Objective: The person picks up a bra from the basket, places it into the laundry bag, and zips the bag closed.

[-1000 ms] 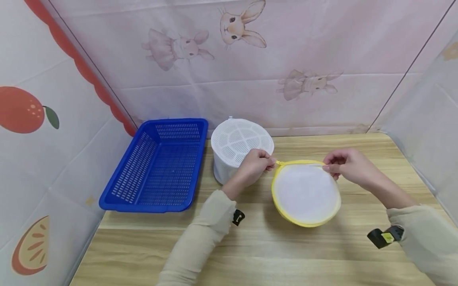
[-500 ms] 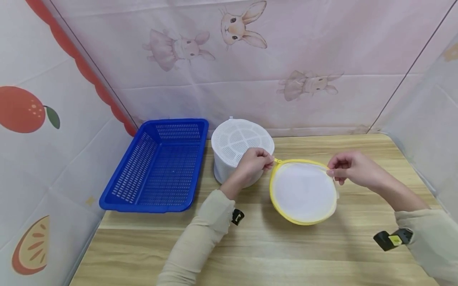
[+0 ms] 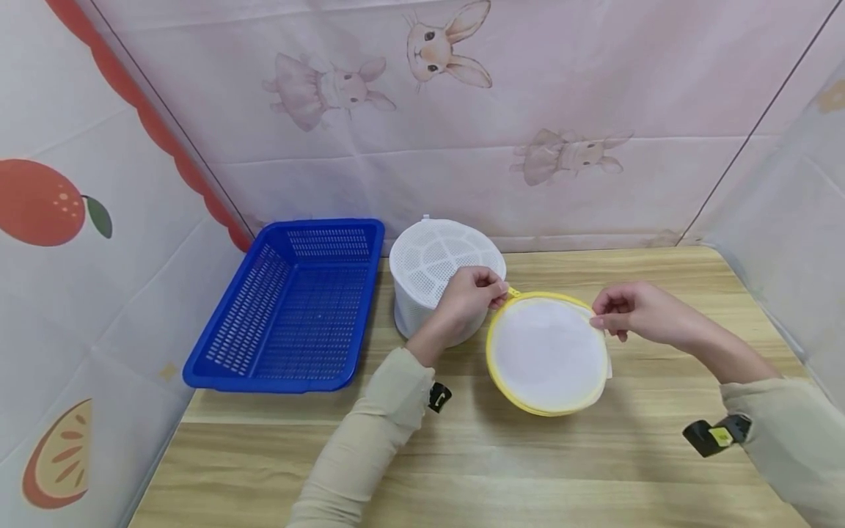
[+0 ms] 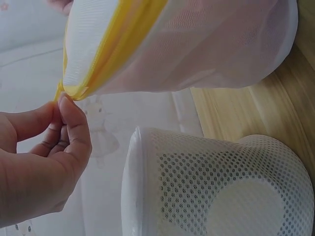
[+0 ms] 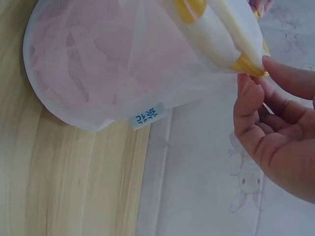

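Observation:
A white mesh laundry bag (image 3: 549,356) with a yellow zip round its flat round top stands on the table, its top tilted toward the head camera. Pink fabric (image 5: 93,59) shows through its mesh side, and a small label (image 5: 148,116) sticks out low down. My left hand (image 3: 467,297) pinches the yellow zip pull (image 4: 59,91) at the upper left of the rim, between thumb and fingertips. At the upper right, my right hand (image 3: 637,312) pinches the rim's edge between thumb and forefinger. Behind my left hand stands a second, all-white mesh laundry bag (image 3: 444,257), upright.
A blue perforated plastic basket (image 3: 273,383) sits at the left of the wooden table (image 3: 462,469). A pink rabbit-print cloth (image 3: 581,88) hangs along the back edge, and pale printed cloths line both sides.
The yellow-zipped bag has shifted a little left. My right hand went slightly right, then back left with the rim. My left hand has risen slightly, still pinching the zip pull.

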Action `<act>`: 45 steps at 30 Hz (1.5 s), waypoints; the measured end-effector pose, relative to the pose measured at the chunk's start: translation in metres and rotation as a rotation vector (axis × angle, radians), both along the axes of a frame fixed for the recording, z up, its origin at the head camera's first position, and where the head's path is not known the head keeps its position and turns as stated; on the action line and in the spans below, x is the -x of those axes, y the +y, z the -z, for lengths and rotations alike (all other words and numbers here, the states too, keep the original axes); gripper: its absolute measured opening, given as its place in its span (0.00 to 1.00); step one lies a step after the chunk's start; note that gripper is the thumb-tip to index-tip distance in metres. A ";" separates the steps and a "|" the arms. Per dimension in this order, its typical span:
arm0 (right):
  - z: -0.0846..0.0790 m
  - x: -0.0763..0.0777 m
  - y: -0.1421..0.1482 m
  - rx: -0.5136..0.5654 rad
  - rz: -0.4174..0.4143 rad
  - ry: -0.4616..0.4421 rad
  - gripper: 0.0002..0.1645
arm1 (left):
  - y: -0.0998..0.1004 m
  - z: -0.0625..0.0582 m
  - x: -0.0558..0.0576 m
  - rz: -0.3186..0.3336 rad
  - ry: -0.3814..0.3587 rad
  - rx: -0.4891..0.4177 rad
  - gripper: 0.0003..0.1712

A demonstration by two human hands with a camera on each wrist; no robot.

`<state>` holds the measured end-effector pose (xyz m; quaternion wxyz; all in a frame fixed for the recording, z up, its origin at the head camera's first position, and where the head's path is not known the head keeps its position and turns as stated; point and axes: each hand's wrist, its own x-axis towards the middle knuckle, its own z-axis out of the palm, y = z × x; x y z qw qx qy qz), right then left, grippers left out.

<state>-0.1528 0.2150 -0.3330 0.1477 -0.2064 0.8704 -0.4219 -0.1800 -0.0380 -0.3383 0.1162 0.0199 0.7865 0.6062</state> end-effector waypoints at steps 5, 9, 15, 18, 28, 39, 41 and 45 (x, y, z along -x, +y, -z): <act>-0.004 0.002 -0.006 0.002 0.008 0.013 0.06 | 0.004 -0.004 -0.001 0.009 -0.004 -0.026 0.06; -0.010 0.004 -0.014 -0.040 0.018 0.016 0.07 | 0.008 -0.007 -0.003 0.030 0.001 -0.035 0.06; -0.020 0.005 -0.028 -0.087 -0.009 0.059 0.06 | 0.015 -0.013 -0.007 0.080 0.041 0.075 0.07; -0.023 0.005 -0.034 -0.096 -0.023 0.074 0.06 | 0.020 -0.015 -0.009 0.101 0.033 0.106 0.09; -0.020 0.006 -0.045 -0.083 -0.064 0.193 0.02 | 0.026 -0.013 -0.012 0.133 0.070 0.121 0.08; -0.020 0.004 -0.047 -0.074 0.026 0.226 0.03 | 0.028 -0.010 -0.011 0.058 0.004 0.090 0.08; -0.019 0.004 -0.046 -0.074 0.042 0.227 0.03 | 0.027 -0.010 -0.011 0.042 -0.006 0.087 0.07; -0.018 0.004 -0.040 -0.084 0.086 0.213 0.02 | 0.024 -0.008 -0.010 0.021 -0.014 0.053 0.06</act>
